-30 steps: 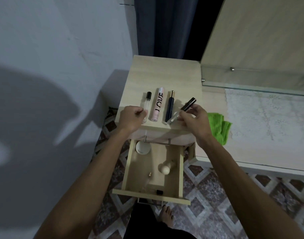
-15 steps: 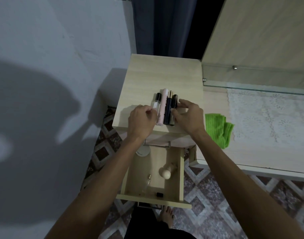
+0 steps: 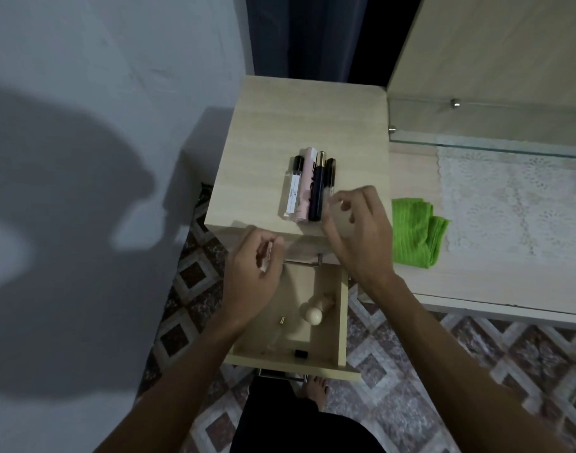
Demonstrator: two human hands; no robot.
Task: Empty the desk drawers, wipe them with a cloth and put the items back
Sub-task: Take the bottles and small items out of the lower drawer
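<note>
Four slim cosmetic tubes lie side by side on the cabinet top (image 3: 267, 132): a clear one with a black cap (image 3: 293, 188), a pink one (image 3: 304, 188), a dark navy one (image 3: 317, 191) and a black-capped one (image 3: 329, 174). Below, the drawer (image 3: 341, 322) stands pulled out. In it are a cream round-capped bottle (image 3: 312, 313), a small clear vial (image 3: 278, 331) and a small black item (image 3: 300, 353). My left hand (image 3: 254, 273) hovers over the drawer's back left, fingers loosely curled and empty. My right hand (image 3: 355, 233), blurred, is just right of the tubes and holds nothing.
A folded green cloth (image 3: 414, 233) lies on the desk top (image 3: 476, 282) right of my right hand, beside a white lace mat (image 3: 508, 204). A glass shelf (image 3: 476, 145) runs behind it. A wall is at the left, patterned floor tiles (image 3: 410, 371) below, and a bare foot (image 3: 317, 390) under the drawer.
Both hands pushed the four tubes together into a tight row, then let go and drew back toward me. The left hand has dropped over the drawer.
</note>
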